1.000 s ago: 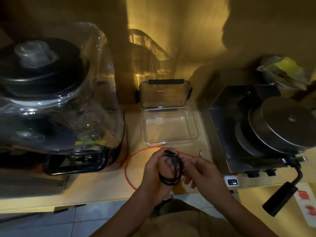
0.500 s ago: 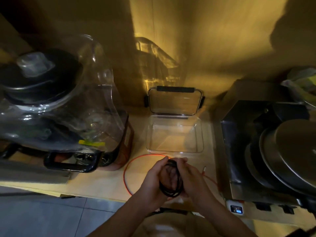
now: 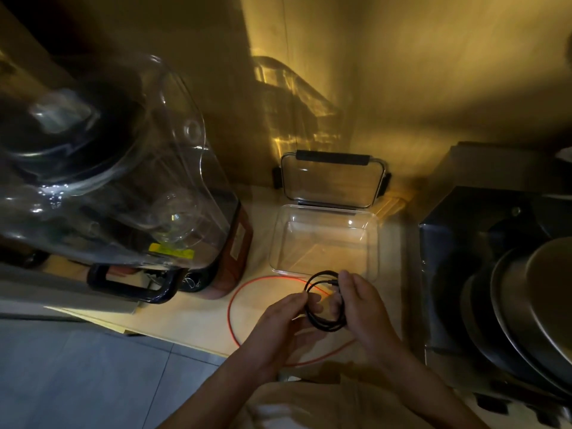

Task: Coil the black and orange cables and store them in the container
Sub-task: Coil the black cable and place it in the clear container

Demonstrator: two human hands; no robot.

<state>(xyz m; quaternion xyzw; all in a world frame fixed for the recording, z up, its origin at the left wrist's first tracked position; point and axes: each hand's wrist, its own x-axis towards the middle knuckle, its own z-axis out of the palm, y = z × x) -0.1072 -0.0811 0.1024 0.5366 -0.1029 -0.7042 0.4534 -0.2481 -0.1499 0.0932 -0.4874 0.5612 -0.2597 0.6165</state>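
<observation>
Black cable (image 3: pixel 325 305), wound into a small coil, sits low in the frame's centre, pinched between the left hand (image 3: pixel 278 329) and right hand (image 3: pixel 365 311). Beneath them the orange cable (image 3: pixel 230 308) loops loose on the tabletop (image 3: pixel 192 317). Beyond, mid-frame, stands the clear container (image 3: pixel 325 239), lid open.

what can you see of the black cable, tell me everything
The black cable is thin, round and dark, wound into a small loop of several turns. Both hands hold it above the counter, just in front of the clear container: left hand pinching its left side, right hand gripping its right. One end looks tucked by the right fingers. It hangs over the orange cable.
</observation>
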